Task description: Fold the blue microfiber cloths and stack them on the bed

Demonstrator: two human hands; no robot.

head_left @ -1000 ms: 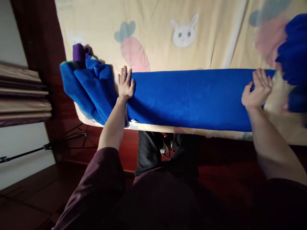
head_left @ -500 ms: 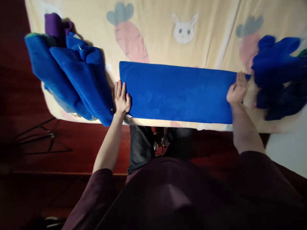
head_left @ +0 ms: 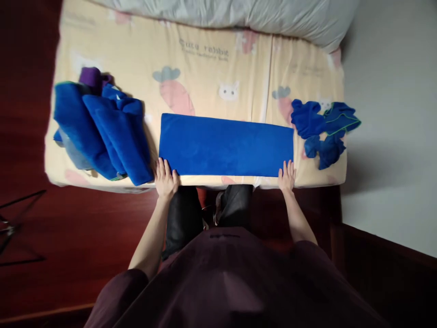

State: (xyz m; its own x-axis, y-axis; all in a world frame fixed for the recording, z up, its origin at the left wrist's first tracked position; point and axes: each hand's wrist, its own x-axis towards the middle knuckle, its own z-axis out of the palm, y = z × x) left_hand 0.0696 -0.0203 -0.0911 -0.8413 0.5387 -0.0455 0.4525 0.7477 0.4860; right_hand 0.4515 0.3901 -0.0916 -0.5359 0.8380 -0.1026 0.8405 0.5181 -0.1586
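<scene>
A blue towel (head_left: 225, 146), folded into a long flat rectangle, lies along the near edge of the bed. My left hand (head_left: 166, 177) rests flat on its near left corner, fingers stretched out. At the near right corner my right hand (head_left: 287, 176) touches the cloth, its fingers also extended and apart. Neither hand grips the towel. Just left of my left hand lies a loose pile of blue cloths (head_left: 109, 132). Farther right than my right hand are several crumpled blue cloths (head_left: 310, 120), one with green edging.
The bed carries a yellow sheet (head_left: 205, 82) printed with carrots and rabbits. A purple cloth (head_left: 90, 78) sits at the top of the left pile. Along the far side lies pale grey bedding (head_left: 239, 13). A white wall (head_left: 385, 114) stands right; a black metal stand (head_left: 8, 228) is on the floor at left.
Both hands have slid from the towel's short ends toward its near corners. My view has drawn back, showing more of the bed. The towel keeps its flat rectangular shape.
</scene>
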